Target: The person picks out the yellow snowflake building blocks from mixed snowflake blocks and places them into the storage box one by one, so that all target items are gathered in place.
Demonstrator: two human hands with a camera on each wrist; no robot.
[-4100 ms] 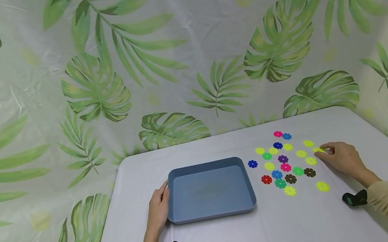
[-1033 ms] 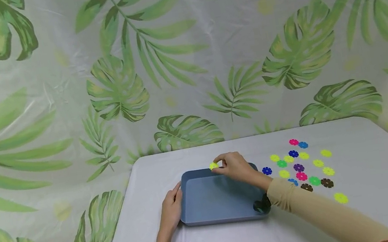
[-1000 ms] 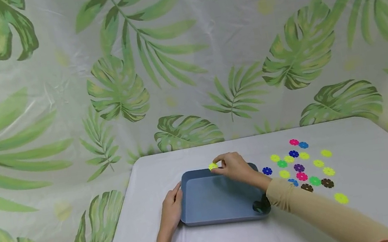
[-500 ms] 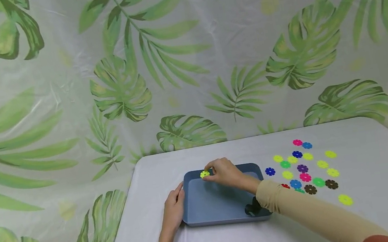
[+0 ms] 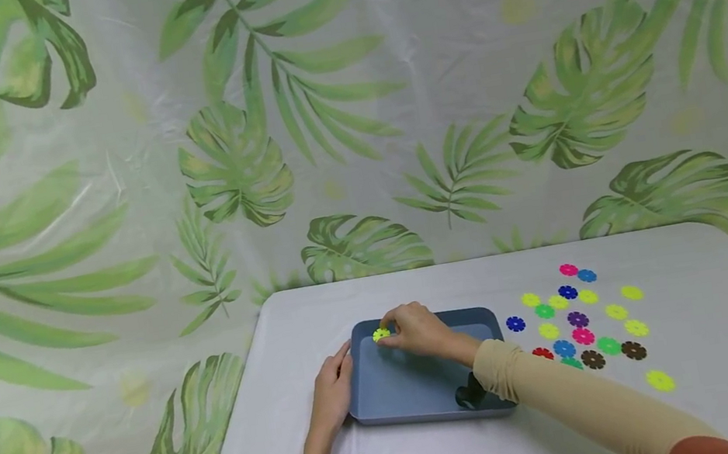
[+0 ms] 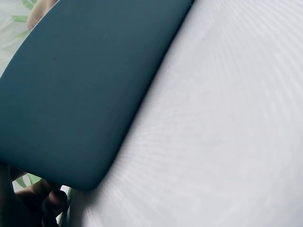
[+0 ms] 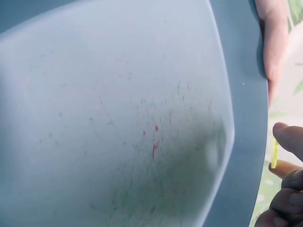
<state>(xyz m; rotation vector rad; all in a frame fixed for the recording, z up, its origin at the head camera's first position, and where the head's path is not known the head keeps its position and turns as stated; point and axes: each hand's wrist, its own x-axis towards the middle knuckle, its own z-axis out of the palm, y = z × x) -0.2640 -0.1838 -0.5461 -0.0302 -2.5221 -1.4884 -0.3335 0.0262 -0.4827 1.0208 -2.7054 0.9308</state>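
Note:
My right hand pinches a yellow notched plastic disc between thumb and fingertips. It holds this disc over the far left corner of a blue-grey rectangular tray. In the right wrist view the disc shows edge-on just beyond the tray's rim. My left hand rests along the tray's left side, its fingers against the outside wall. Only part of that hand shows in the left wrist view, dark beside the tray's corner. The right forearm hides some of the tray's right side.
Right of the tray, several loose notched discs lie spread on the white-covered table, among them a purple disc, a dark blue disc and a brown disc. A leaf-print curtain hangs behind the table.
Since the oldest frame, my right hand has lifted a yellow disc from the right and carried it left over the tray. Lately it has dropped lower and further left. My left hand keeps its place.

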